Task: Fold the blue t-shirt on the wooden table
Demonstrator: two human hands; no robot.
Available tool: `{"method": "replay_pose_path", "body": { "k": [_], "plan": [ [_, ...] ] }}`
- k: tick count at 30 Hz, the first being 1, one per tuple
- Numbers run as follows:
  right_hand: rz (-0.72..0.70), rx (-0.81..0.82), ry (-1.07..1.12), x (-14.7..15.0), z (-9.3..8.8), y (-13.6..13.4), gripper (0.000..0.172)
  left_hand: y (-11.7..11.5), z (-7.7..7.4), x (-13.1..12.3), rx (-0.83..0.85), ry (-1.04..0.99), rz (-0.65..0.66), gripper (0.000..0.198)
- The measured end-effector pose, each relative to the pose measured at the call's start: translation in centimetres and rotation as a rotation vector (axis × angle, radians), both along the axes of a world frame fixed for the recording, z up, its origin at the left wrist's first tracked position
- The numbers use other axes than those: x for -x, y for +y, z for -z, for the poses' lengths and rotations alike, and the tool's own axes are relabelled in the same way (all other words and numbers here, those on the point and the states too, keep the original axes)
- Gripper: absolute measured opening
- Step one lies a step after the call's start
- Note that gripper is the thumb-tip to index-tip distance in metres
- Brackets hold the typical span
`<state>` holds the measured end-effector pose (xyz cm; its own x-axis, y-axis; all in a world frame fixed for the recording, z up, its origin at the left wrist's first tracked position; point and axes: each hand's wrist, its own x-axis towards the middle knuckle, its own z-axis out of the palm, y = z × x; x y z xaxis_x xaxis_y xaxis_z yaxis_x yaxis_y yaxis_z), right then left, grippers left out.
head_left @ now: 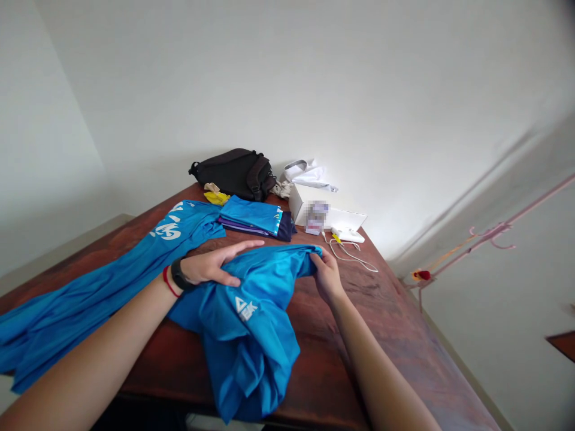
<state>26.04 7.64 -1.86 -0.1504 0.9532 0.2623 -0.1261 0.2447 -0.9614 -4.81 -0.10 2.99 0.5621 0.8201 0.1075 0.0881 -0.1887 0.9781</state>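
A bright blue sports garment (251,323) with a small white logo lies crumpled at the near edge of a dark red-brown wooden table (381,311), partly hanging over the front. My left hand (215,265) lies flat on its upper left part, fingers stretched out; a black band and a red string are on that wrist. My right hand (327,274) pinches the garment's far right corner between closed fingers. A second blue garment (103,287) with white lettering stretches along the table to the left.
A folded stack of blue and dark clothes (256,218) sits behind the hands. Further back are a black bag (236,172), a white box (303,203), a white flat device (348,222) with a cable (353,254), and white cloth by the wall. A pink clothes hanger (485,236) is at right.
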Motion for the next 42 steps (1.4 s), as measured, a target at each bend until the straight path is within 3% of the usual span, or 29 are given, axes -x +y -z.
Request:
{"method": "replay_pose_path", "body": {
  "k": [3, 6, 12, 16, 19, 29, 35, 38, 42],
  "plan": [
    [0.178, -0.049, 0.050, -0.5, -0.2, 0.5, 0.029, 0.6, 0.4, -0.9, 0.038, 0.092, -0.297, 0.071],
    [0.288, -0.075, -0.022, -0.7, 0.0, 0.8, 0.031, 1.8, 1.8, -0.8, 0.109, 0.147, -0.560, 0.057],
    [0.410, -0.114, -0.156, -1.0, 0.3, 1.2, 0.031, 3.4, 3.9, 0.4, 0.063, 0.157, -0.679, 0.071],
    [0.419, -0.145, -0.194, -1.2, 0.5, 1.4, 0.032, 2.8, 3.9, 0.0, 0.213, 0.180, -0.521, 0.074],
    [0.430, -0.165, -0.222, -1.2, 0.7, 1.5, 0.034, 2.4, 4.0, -0.3, 0.227, 0.252, -0.391, 0.074],
    [0.559, -0.226, -0.405, -2.3, 1.3, 2.3, 0.039, 2.4, 3.4, 0.6, 0.341, 0.298, -0.226, 0.064],
    [0.627, -0.254, -0.544, -4.3, 2.1, 3.0, 0.037, 2.1, 3.3, 0.9, 0.259, 0.305, -0.217, 0.056],
    [0.638, -0.272, -0.581, -6.6, 1.2, 2.3, 0.036, 0.9, 2.4, 1.2, 0.210, 0.350, -0.187, 0.052],
    [0.550, -0.330, -0.658, -11.6, -1.7, -1.2, 0.032, -2.1, -0.5, 1.0, 0.045, 0.303, -0.223, 0.041]
  ]
}}
